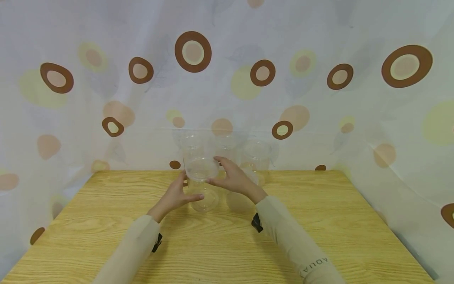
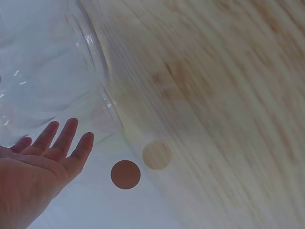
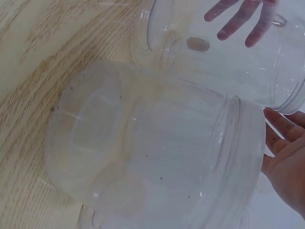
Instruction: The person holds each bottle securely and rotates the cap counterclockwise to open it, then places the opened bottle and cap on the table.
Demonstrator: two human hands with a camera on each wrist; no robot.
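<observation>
A clear plastic jar (image 1: 202,169) stands in the front row on the wooden table, between my hands. My right hand (image 1: 235,177) spans the right side of its top, thumb in front and a finger farther back. In the right wrist view, that hand (image 3: 288,167) reaches the jar's rim from beyond another jar (image 3: 171,148). My left hand (image 1: 175,195) lies spread at the jar's lower left, thumb across the front. The left wrist view shows this hand (image 2: 43,167) with its fingers extended beside the clear wall; contact is hard to tell.
Several more clear jars are stacked or grouped close by, including one at the back right (image 1: 257,154). A patterned curtain (image 1: 227,94) hangs behind the wooden table (image 1: 205,244). Bare wood lies in front of the jars.
</observation>
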